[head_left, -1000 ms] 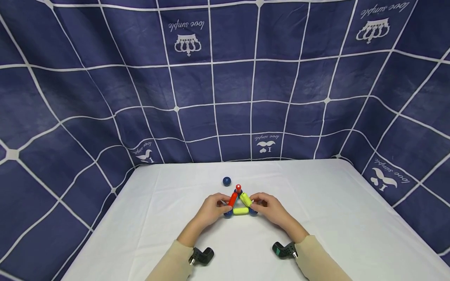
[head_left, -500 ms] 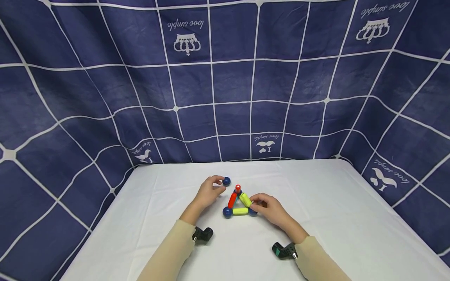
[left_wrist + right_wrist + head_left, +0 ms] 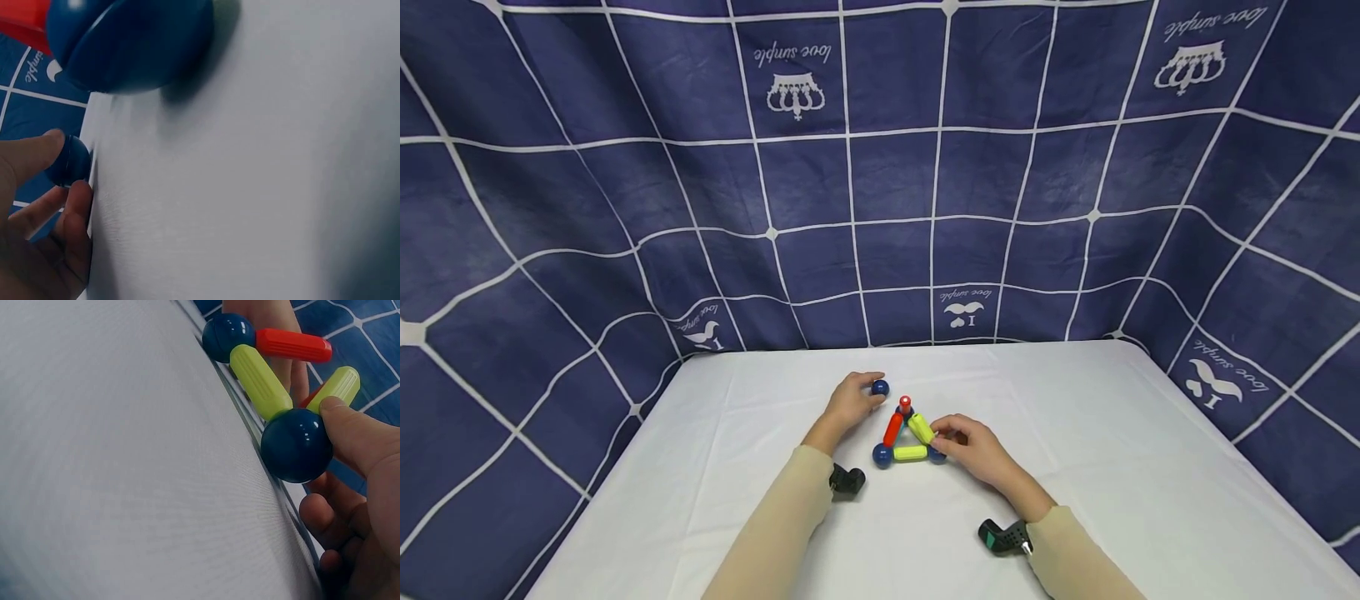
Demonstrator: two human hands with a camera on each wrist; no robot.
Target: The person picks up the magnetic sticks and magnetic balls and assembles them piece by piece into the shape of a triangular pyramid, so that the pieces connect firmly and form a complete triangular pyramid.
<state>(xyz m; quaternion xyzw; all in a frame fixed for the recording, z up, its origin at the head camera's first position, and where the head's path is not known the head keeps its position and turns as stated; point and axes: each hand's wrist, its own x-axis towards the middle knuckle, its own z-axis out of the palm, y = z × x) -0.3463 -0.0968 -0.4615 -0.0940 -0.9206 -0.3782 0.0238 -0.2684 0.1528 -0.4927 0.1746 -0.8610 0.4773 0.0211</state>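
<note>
My left hand (image 3: 850, 404) is at a loose blue ball (image 3: 880, 387) beyond the assembled frame. In the left wrist view, the thumb and a fingertip pinch this blue ball (image 3: 70, 162) from two sides. A triangular frame of magnetic rods and blue balls stands on the table: a red rod (image 3: 892, 430) on the left, a yellow-green rod (image 3: 911, 452) along the front, and another yellow-green rod (image 3: 921, 428) on the right. At its far corner another red rod (image 3: 905, 403) points up. My right hand (image 3: 973, 447) holds the right yellow-green rod near the corner ball (image 3: 297, 445), thumb on the rod.
White cloth covers the table (image 3: 1075, 467). A dark blue curtain (image 3: 887, 183) with white grid lines rises behind the table and along both sides. Black wrist cameras (image 3: 1002, 537) stick out inward from both sleeves.
My left hand has left the red rod side of the frame and moved away from me to the loose ball, which it now pinches. The right hand keeps its hold.
</note>
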